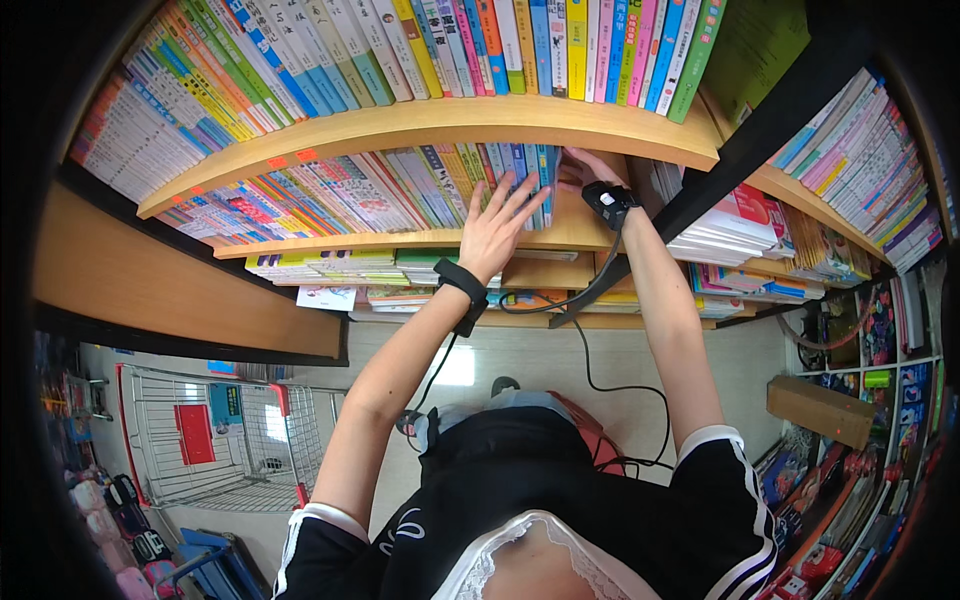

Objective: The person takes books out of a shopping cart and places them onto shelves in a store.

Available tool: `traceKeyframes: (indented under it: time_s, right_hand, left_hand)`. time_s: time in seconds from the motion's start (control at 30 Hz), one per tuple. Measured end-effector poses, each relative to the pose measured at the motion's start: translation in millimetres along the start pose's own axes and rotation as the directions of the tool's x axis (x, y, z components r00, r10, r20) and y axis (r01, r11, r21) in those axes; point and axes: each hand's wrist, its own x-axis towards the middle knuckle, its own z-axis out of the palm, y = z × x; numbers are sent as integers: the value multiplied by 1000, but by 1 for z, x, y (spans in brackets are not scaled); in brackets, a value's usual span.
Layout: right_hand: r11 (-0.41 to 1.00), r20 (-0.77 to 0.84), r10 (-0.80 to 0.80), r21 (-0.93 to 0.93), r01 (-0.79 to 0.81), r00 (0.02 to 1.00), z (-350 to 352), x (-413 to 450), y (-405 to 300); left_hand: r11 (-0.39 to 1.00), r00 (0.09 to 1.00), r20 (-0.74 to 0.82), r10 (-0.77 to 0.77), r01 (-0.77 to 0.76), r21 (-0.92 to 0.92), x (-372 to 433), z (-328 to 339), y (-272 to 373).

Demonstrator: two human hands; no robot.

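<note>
My left hand lies over the spines of the upright books on the second wooden shelf, its fingers spread. Beneath those fingers are thin blue-spined books near the right end of the row. At that end my right hand reaches in under the upper shelf, beside the last book. Its fingers look apart against the book's outer side, and the tips are partly hidden. A black strap circles my left wrist; a black strapped device with a cable sits on my right wrist.
Tightly packed books stand on the upper shelf. A dark upright post rises right of my right hand. Stacked books lie beyond it. A loose black cable hangs before me. At left is a metal shopping cart.
</note>
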Motion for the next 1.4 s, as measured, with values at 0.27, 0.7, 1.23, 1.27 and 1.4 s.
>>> traceKeyframes:
  time_s: [0.27,0.7,1.23,1.27,1.4]
  right_hand:
    - [998,6,-20,-64,20,1000,-13,22,-20]
    - [994,-98,-73,-88,65,992,-17,25,-9]
    - [990,-367,94,-66,-127,925,72,-99,188]
    - [975,-327,182,-58,-212,927,93,-90,212]
    - [876,-164,436,-146,-459,885,199,-47,296]
  left_hand:
    - [997,995,60,80,-80,6,-17,14,-5]
    - [999,996,87,33,-33,-10,-18,3,4]
    - [-706,-742,260,-617,377,-599,-578,-149,-61]
    - [-688,-719,361,-594,222,-691,-623,-151,-44]
    - [-693,-727,471,-500,9,-721,-650,-167,-34]
